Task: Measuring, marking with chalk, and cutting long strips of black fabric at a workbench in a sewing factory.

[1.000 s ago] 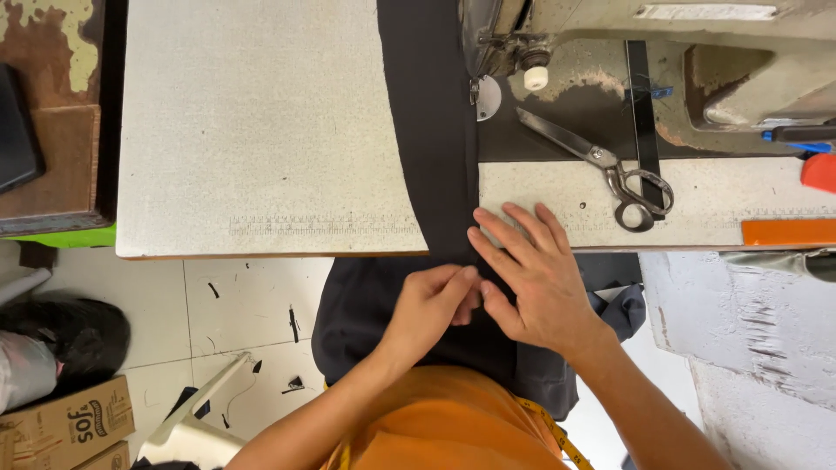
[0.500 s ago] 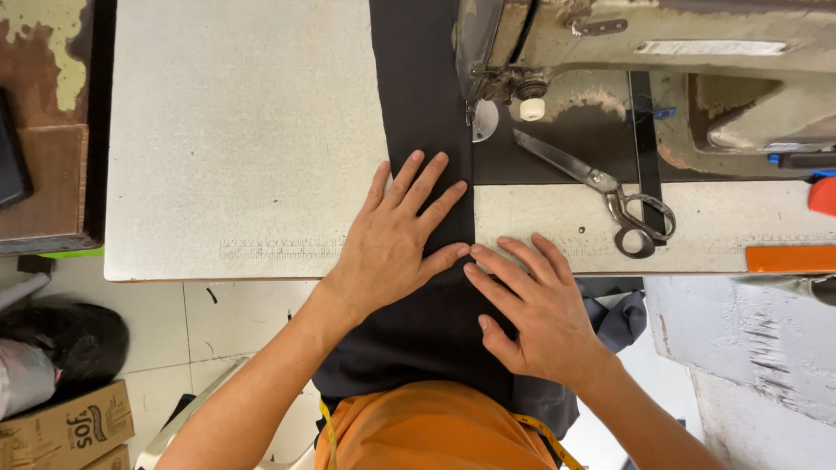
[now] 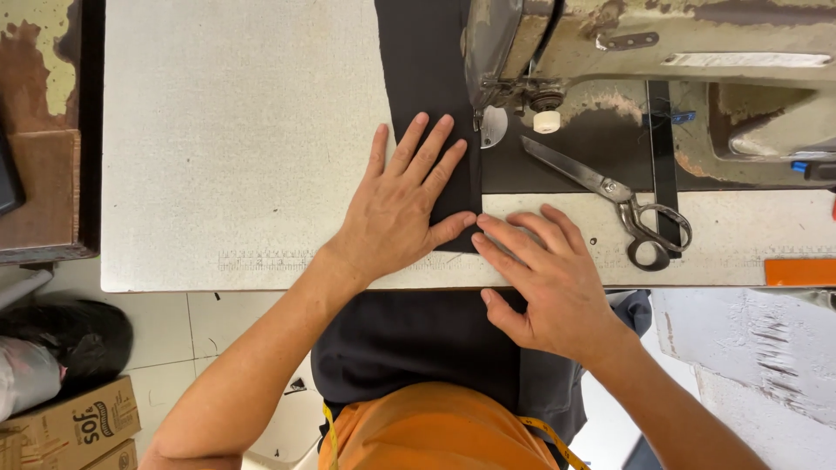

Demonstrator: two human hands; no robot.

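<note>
Both hands lie flat, fingers spread — left hand (image 3: 402, 202) and right hand (image 3: 546, 277) pressing the black cloth strip (image 3: 424, 70) near the old sewing machine (image 3: 627, 61).

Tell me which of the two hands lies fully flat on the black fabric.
The left hand: its palm and spread fingers press flat on the black fabric near the sewing machine. The right hand sits at the table's front edge, only its fingertips on the fabric's edge.

Your arms are bare from the elbows down, with no sleeves, watch or rings showing on your left hand (image 3: 396, 209) or right hand (image 3: 544, 278). You wear an orange top (image 3: 435, 431), and a yellow measuring tape (image 3: 544, 433) with fine markings drapes over it near your waist.
</note>
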